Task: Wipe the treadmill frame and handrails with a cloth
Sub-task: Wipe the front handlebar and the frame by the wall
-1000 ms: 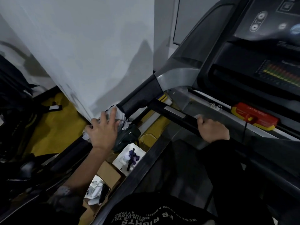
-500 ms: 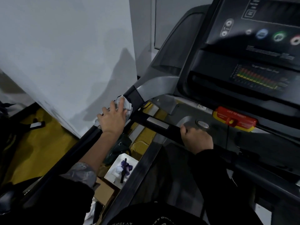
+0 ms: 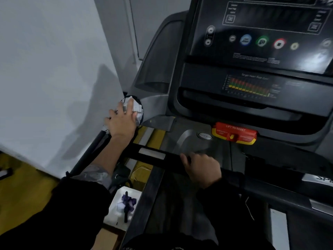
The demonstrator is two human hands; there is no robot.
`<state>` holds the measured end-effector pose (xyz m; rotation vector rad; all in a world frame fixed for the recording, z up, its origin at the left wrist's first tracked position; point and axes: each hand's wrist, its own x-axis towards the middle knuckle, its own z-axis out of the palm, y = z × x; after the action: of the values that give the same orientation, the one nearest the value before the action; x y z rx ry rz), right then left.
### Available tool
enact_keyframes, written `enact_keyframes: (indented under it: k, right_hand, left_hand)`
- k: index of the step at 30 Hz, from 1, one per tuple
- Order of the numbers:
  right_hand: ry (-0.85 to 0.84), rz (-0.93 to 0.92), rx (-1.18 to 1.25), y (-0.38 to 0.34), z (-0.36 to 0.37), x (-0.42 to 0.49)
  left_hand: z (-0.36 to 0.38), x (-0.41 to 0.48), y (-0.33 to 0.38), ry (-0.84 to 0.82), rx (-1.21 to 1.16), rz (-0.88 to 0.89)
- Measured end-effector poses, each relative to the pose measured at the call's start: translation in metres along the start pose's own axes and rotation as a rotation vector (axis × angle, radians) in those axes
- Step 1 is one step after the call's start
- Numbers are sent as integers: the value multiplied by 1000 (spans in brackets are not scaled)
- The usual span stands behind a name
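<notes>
My left hand (image 3: 122, 121) presses a crumpled white cloth (image 3: 134, 106) around the upper end of the black left handrail (image 3: 90, 152), where it meets the grey frame (image 3: 155, 107). Most of the cloth is hidden under my palm. My right hand (image 3: 201, 166) is wrapped around the black front crossbar (image 3: 153, 154), which runs across below the console (image 3: 252, 51). Both forearms wear dark sleeves.
A white wall panel (image 3: 54, 69) stands tight against the left handrail. A red and yellow safety stop (image 3: 234, 133) sits under the console. Beside the treadmill deck (image 3: 176, 204), on the yellow floor, lie a white tray (image 3: 115, 212) with purple bits and a cardboard box (image 3: 108, 239).
My left hand has slid the cloth up the left handrail toward the grey frame. My right hand keeps its grip on the crossbar. The view has risen toward the console.
</notes>
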<state>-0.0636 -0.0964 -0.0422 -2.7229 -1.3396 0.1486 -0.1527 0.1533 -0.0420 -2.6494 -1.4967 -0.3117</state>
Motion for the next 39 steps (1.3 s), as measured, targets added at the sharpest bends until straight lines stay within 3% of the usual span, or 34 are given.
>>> enact_keyframes:
  k: [6, 12, 18, 28, 39]
  right_hand:
    - [19, 265, 68, 37, -11, -15]
    - [61, 265, 82, 29, -11, -14]
    - [74, 277, 58, 26, -10, -15]
    - [79, 312, 25, 22, -12, -16]
    - [89, 298, 28, 18, -14, -19]
  left_hand:
    - [-2, 19, 10, 68, -92, 113]
    - [-4, 54, 2, -82, -217, 292]
    - [3, 69, -6, -84, -319, 419]
    - [-15, 26, -39, -84, -539, 301]
    - [-27, -29, -61, -48, -588, 235]
